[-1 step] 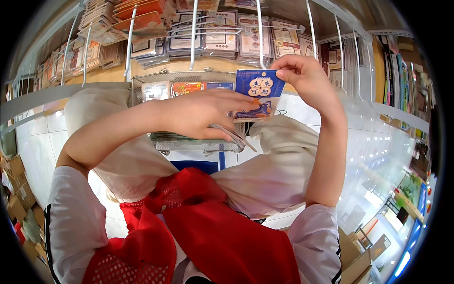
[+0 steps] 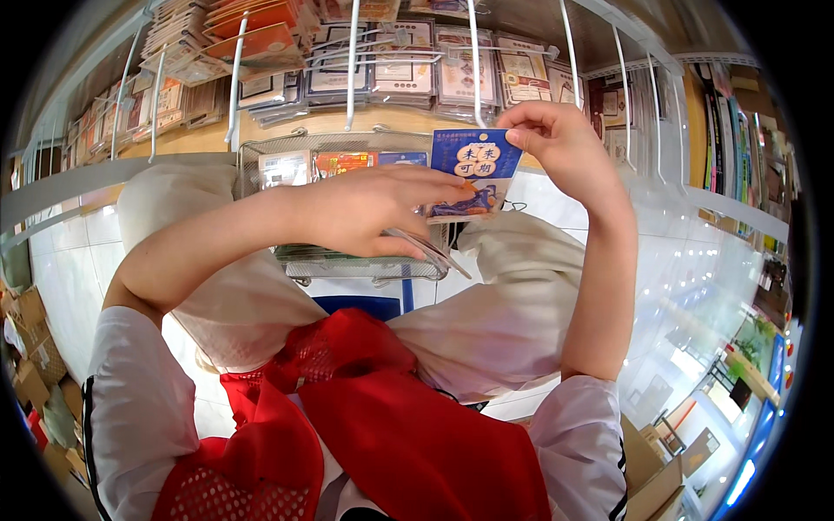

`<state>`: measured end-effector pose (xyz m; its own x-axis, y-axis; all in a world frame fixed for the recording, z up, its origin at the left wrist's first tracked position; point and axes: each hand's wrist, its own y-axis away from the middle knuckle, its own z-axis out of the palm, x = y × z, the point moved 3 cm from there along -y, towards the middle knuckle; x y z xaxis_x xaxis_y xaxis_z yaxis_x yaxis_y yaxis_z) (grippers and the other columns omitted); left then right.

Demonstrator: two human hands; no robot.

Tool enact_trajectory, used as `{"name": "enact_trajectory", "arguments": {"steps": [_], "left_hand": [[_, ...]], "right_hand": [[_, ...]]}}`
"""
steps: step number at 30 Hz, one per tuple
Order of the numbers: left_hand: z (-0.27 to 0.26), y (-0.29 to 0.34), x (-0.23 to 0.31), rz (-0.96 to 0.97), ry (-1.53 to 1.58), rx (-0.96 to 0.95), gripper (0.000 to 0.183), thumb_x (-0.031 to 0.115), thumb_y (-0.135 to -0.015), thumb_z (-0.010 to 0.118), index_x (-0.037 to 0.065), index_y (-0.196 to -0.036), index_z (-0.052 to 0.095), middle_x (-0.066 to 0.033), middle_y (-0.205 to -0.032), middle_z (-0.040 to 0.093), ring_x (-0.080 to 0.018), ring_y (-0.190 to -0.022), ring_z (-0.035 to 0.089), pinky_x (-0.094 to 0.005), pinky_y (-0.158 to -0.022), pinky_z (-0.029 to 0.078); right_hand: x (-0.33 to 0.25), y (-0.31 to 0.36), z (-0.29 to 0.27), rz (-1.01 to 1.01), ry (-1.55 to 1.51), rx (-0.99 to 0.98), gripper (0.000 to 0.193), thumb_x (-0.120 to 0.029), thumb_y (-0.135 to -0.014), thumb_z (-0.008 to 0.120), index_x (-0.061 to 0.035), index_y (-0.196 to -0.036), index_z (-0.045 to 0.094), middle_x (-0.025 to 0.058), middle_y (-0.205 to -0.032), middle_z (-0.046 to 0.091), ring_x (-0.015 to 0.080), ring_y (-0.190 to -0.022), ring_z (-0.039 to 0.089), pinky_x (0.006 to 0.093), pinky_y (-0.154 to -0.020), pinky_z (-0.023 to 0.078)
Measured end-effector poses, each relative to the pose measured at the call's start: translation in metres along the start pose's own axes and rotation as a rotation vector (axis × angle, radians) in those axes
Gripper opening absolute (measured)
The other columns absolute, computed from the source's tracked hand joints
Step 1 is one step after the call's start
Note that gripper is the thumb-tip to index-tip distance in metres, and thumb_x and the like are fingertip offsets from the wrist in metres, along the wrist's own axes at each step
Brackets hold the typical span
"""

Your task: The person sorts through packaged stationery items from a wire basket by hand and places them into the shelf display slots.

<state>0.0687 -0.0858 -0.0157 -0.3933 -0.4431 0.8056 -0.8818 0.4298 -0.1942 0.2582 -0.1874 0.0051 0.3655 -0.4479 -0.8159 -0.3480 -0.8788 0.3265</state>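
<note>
A blue-and-white hang-hole card (image 2: 473, 161), with printed characters and a purple-and-orange picture, stands upright over the right end of a wire basket (image 2: 252, 156). My right hand (image 2: 560, 148) pinches its upper right corner between thumb and fingers. My left hand (image 2: 369, 208) reaches across the basket, its outstretched fingers over the card's lower left part. Between the left thumb and palm are several thin cards (image 2: 434, 252), seen nearly edge-on. Behind that hand, colourful packets (image 2: 346, 163) lie in the basket; my hand and forearm hide much of its inside.
A shelf with white wire bars (image 2: 352, 65) runs along the far side, stacked with sleeved cards (image 2: 404, 65) and orange packets (image 2: 261, 48). Books (image 2: 725, 139) stand at the right. My knees (image 2: 521, 260) flank the basket. Cardboard boxes (image 2: 35, 321) sit at the left.
</note>
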Motion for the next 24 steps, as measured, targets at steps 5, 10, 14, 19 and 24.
{"name": "enact_trajectory", "arguments": {"steps": [5,10,14,19,24], "left_hand": [[-0.001,-0.009,-0.001,-0.029,0.008,0.058,0.023,0.023,-0.076,0.064,0.002,-0.085,0.066,-0.0160,-0.134,0.039,-0.0325,-0.124,0.036,-0.0432,-0.098,0.035],[0.001,-0.011,-0.014,-0.210,0.027,0.139,0.024,0.019,-0.074,0.065,0.000,-0.090,0.065,-0.0167,-0.135,0.037,-0.0321,-0.125,0.036,-0.0412,-0.100,0.033],[-0.003,-0.011,-0.025,-0.250,-0.086,0.239,0.028,0.026,-0.080,0.063,0.000,-0.090,0.066,-0.0201,-0.134,0.036,-0.0362,-0.124,0.034,-0.0424,-0.101,0.030],[-0.022,-0.018,-0.042,-0.384,-0.166,0.317,0.030,0.027,-0.079,0.063,0.002,-0.095,0.066,-0.0314,-0.132,0.031,-0.0429,-0.125,0.029,-0.0438,-0.103,0.026],[-0.036,-0.022,-0.021,-0.421,0.066,0.318,0.022,0.015,-0.079,0.063,0.000,-0.096,0.064,-0.0228,-0.139,0.027,-0.0377,-0.125,0.033,-0.0377,-0.100,0.033]], "right_hand": [[-0.004,0.002,-0.005,0.027,0.065,0.078,0.012,-0.006,-0.079,0.057,0.0013,-0.087,0.063,0.0060,-0.072,0.060,0.0126,-0.068,0.052,0.0269,-0.063,0.043],[-0.002,-0.010,0.000,-0.040,0.187,0.178,0.014,-0.009,-0.077,0.057,0.0008,-0.084,0.063,0.0151,-0.071,0.062,0.0256,-0.065,0.058,0.0322,-0.063,0.045],[-0.013,-0.018,0.000,-0.109,0.327,0.291,0.013,-0.013,-0.078,0.056,-0.0039,-0.081,0.064,0.0136,-0.075,0.063,0.0303,-0.072,0.059,0.0380,-0.064,0.046],[-0.028,-0.043,-0.009,-0.088,0.671,0.432,0.012,-0.015,-0.078,0.058,-0.0071,-0.080,0.066,0.0131,-0.075,0.063,0.0314,-0.072,0.059,0.0399,-0.064,0.046],[-0.028,-0.086,-0.024,-0.249,0.717,0.508,0.011,-0.014,-0.080,0.057,-0.0063,-0.079,0.066,0.0138,-0.077,0.063,0.0336,-0.073,0.059,0.0409,-0.065,0.047]]}}
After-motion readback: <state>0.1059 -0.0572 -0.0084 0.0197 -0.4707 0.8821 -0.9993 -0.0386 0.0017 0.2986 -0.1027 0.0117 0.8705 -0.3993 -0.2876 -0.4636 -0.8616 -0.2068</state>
